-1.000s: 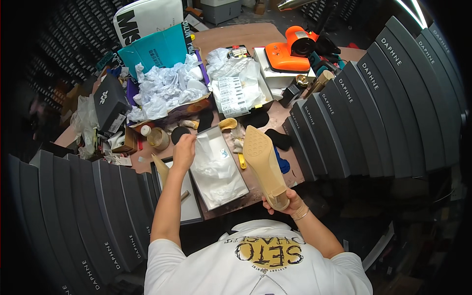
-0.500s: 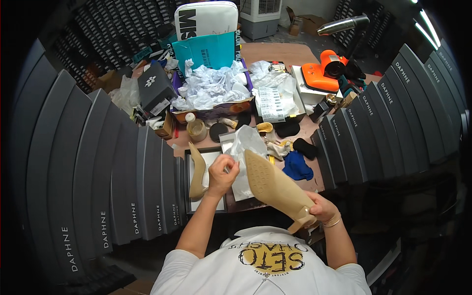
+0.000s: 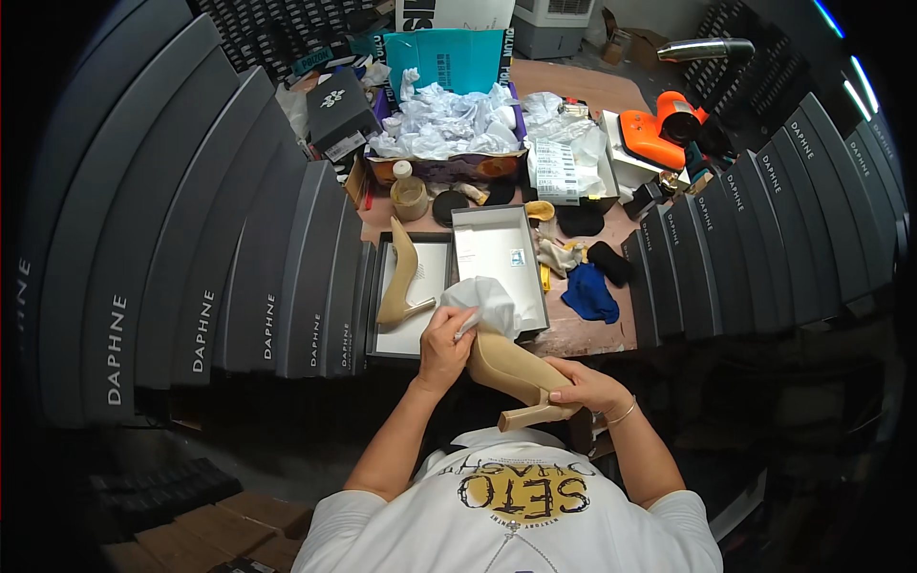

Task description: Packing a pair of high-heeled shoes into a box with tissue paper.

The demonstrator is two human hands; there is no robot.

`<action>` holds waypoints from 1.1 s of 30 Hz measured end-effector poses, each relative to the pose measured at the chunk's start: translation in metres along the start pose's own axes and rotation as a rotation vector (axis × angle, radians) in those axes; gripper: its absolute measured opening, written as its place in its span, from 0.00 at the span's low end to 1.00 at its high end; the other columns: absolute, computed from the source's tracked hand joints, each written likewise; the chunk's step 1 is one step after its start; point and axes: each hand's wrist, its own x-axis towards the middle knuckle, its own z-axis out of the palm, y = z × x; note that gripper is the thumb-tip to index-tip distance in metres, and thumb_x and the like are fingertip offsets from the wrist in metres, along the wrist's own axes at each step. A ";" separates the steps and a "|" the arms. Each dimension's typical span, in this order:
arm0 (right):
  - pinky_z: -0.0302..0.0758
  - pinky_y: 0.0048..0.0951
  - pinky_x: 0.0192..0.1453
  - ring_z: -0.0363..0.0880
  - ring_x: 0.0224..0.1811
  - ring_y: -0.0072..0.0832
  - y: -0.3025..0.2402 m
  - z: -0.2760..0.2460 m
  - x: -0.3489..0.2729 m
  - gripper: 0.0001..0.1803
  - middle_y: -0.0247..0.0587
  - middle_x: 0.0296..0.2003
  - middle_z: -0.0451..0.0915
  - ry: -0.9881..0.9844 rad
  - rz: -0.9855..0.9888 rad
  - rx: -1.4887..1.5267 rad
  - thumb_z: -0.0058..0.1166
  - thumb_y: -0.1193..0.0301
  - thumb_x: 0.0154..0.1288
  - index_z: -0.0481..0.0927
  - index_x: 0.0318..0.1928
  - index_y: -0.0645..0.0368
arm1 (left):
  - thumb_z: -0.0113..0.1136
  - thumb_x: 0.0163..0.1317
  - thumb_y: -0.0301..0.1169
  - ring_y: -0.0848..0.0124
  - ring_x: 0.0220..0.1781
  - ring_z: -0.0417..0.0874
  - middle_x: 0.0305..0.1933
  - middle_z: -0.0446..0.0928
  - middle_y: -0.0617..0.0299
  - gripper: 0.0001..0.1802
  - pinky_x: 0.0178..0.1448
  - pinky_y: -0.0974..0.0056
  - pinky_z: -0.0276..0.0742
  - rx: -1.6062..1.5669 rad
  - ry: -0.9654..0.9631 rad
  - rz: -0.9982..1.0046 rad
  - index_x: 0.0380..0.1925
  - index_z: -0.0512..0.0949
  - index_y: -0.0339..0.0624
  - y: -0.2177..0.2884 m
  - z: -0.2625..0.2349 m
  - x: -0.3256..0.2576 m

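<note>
My right hand (image 3: 590,390) is closed around the heel end of a beige high-heeled shoe (image 3: 511,368), held tilted in front of my chest with its heel pointing to the left. At the toe end, my left hand (image 3: 444,351) pinches a sheet of thin white tissue paper (image 3: 485,298), which covers the toe. The matching beige shoe (image 3: 401,272) lies on its side in an open shoebox (image 3: 420,337) on the left. Beside that box is a white-lined box part (image 3: 495,239), partly behind the tissue.
Stacks of dark grey shoeboxes (image 3: 224,258) flank me on the left, with more shoeboxes (image 3: 745,239) on the right. Beyond are a bottle (image 3: 409,196), a purple box of crumpled paper (image 3: 444,124), a blue cloth (image 3: 590,294), black pads (image 3: 580,222) and an orange device (image 3: 651,138).
The shoe has turned from sole-up to show its side, its heel swinging left. My left hand has brought the tissue paper onto the toe, uncovering the white-lined box part. The view has shifted.
</note>
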 end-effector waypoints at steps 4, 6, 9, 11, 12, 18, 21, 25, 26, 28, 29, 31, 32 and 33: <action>0.72 0.22 0.55 0.71 0.55 0.22 0.005 -0.017 -0.022 0.40 0.39 0.53 0.72 -0.004 -0.055 0.335 0.64 0.64 0.55 0.60 0.65 0.62 | 0.62 0.48 0.16 0.67 0.30 0.78 0.30 0.75 0.57 0.19 0.35 0.69 0.72 -0.063 -0.048 0.179 0.44 0.81 0.38 0.069 -0.010 -0.014; 0.73 0.22 0.54 0.71 0.56 0.24 -0.005 -0.005 -0.032 0.43 0.40 0.55 0.70 0.081 -0.086 0.530 0.63 0.67 0.56 0.54 0.68 0.60 | 0.61 0.48 0.16 0.70 0.26 0.76 0.26 0.74 0.59 0.20 0.31 0.70 0.70 -0.018 -0.041 0.281 0.44 0.81 0.37 0.084 -0.005 -0.029; 0.71 0.25 0.56 0.71 0.54 0.25 0.006 0.026 -0.040 0.43 0.40 0.56 0.67 0.311 -0.292 0.536 0.61 0.69 0.57 0.51 0.69 0.58 | 0.61 0.48 0.15 0.70 0.24 0.75 0.25 0.74 0.60 0.20 0.30 0.70 0.70 -0.010 0.141 0.279 0.44 0.81 0.37 0.096 0.029 -0.035; 0.70 0.26 0.57 0.72 0.52 0.26 0.026 0.021 -0.046 0.39 0.39 0.54 0.70 0.419 -0.357 0.441 0.59 0.68 0.59 0.54 0.68 0.59 | 0.61 0.46 0.15 0.69 0.22 0.74 0.24 0.73 0.59 0.21 0.27 0.69 0.69 -0.008 0.104 0.343 0.44 0.81 0.36 0.111 0.043 -0.036; 0.70 0.26 0.57 0.72 0.52 0.26 0.032 0.007 -0.049 0.38 0.39 0.53 0.70 0.425 -0.361 0.354 0.58 0.68 0.60 0.54 0.67 0.59 | 0.62 0.45 0.15 0.68 0.22 0.75 0.24 0.73 0.58 0.22 0.26 0.68 0.69 0.005 0.087 0.380 0.44 0.81 0.37 0.120 0.051 -0.036; 0.71 0.28 0.57 0.73 0.55 0.31 0.032 0.017 -0.068 0.27 0.38 0.53 0.73 0.601 -0.403 0.951 0.53 0.64 0.65 0.64 0.61 0.59 | 0.62 0.43 0.16 0.65 0.22 0.76 0.24 0.74 0.58 0.23 0.26 0.66 0.70 -0.101 -0.081 0.467 0.45 0.81 0.36 0.139 0.113 -0.075; 0.68 0.34 0.63 0.71 0.60 0.32 0.081 0.003 -0.058 0.27 0.41 0.58 0.71 0.769 -0.578 -0.271 0.48 0.58 0.68 0.64 0.62 0.59 | 0.64 0.40 0.18 0.66 0.22 0.76 0.25 0.75 0.58 0.25 0.26 0.65 0.70 -0.074 -0.175 0.497 0.45 0.81 0.35 0.133 0.122 -0.075; 0.66 0.37 0.66 0.68 0.63 0.35 0.079 -0.035 -0.068 0.29 0.41 0.61 0.68 0.079 -0.459 1.246 0.43 0.56 0.71 0.60 0.66 0.58 | 0.60 0.37 0.16 0.65 0.20 0.74 0.23 0.73 0.59 0.27 0.25 0.66 0.70 -0.139 -0.234 0.593 0.45 0.81 0.35 0.132 0.127 -0.085; 0.66 0.37 0.67 0.68 0.63 0.36 0.085 -0.031 -0.066 0.29 0.40 0.61 0.68 0.263 -0.484 0.962 0.43 0.56 0.71 0.60 0.66 0.59 | 0.58 0.37 0.16 0.65 0.20 0.74 0.23 0.73 0.59 0.27 0.25 0.66 0.70 -0.180 -0.278 0.604 0.45 0.80 0.35 0.130 0.129 -0.082; 0.67 0.37 0.66 0.69 0.62 0.37 0.097 -0.030 -0.059 0.29 0.41 0.61 0.69 0.566 -0.440 0.441 0.44 0.56 0.70 0.61 0.65 0.59 | 0.54 0.35 0.14 0.65 0.20 0.74 0.22 0.72 0.59 0.29 0.24 0.66 0.69 -0.113 -0.314 0.596 0.45 0.80 0.33 0.127 0.129 -0.077; 0.67 0.37 0.65 0.69 0.62 0.38 0.099 -0.043 -0.048 0.29 0.42 0.60 0.69 0.628 -0.434 0.281 0.44 0.57 0.70 0.62 0.65 0.59 | 0.55 0.35 0.15 0.64 0.19 0.73 0.22 0.71 0.59 0.29 0.25 0.64 0.70 -0.153 -0.315 0.540 0.45 0.80 0.33 0.119 0.131 -0.068; 0.68 0.37 0.64 0.70 0.61 0.39 0.103 -0.066 -0.033 0.27 0.44 0.59 0.70 0.694 -0.390 0.006 0.45 0.58 0.69 0.63 0.63 0.59 | 0.57 0.37 0.16 0.64 0.21 0.74 0.23 0.71 0.60 0.31 0.25 0.64 0.71 -0.223 -0.400 0.547 0.49 0.78 0.35 0.108 0.127 -0.070; 0.68 0.37 0.64 0.70 0.60 0.40 0.104 -0.084 -0.025 0.27 0.45 0.59 0.71 0.725 -0.376 -0.159 0.45 0.59 0.69 0.64 0.63 0.59 | 0.59 0.40 0.17 0.64 0.24 0.76 0.26 0.73 0.59 0.29 0.27 0.64 0.73 -0.179 -0.519 0.523 0.49 0.78 0.36 0.105 0.121 -0.067; 0.68 0.37 0.63 0.71 0.60 0.41 0.106 -0.099 -0.020 0.26 0.46 0.58 0.71 0.770 -0.360 -0.333 0.46 0.59 0.69 0.65 0.62 0.59 | 0.61 0.48 0.21 0.64 0.27 0.78 0.29 0.75 0.58 0.24 0.30 0.65 0.76 -0.191 -0.529 0.597 0.50 0.77 0.38 0.105 0.123 -0.056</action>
